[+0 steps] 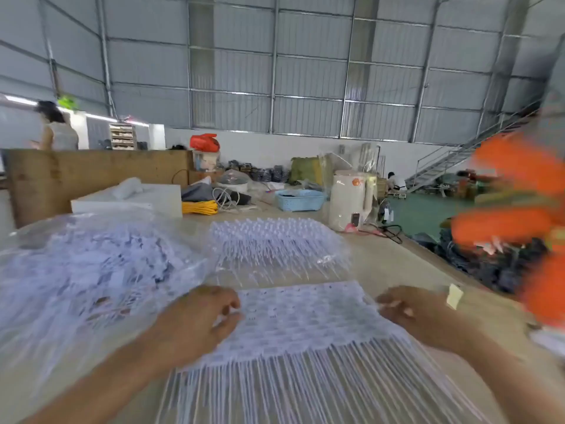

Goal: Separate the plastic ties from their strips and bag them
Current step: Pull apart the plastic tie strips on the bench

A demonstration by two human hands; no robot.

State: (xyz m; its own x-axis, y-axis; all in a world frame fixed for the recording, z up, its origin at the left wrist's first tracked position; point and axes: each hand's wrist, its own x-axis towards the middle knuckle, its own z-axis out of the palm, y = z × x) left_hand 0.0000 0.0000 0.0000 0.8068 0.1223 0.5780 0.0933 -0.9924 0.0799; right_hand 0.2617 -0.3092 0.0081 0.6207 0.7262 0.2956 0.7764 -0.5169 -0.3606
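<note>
Ties, a flat white bundle [305, 325] with heads packed side by side and tails fanned toward the camera, lie on the worktop [385, 258] between the two hands. Left hand [195, 319] has curled fingers [227, 304] at the bundle's left edge; right hand [419, 316] curls fingers [393, 304] at its right edge, though blur hides whether either truly pinches it. Just beyond the bundle sits another bundle [275, 240]; left of it, a clear bag [91, 270] full of ties.
</note>
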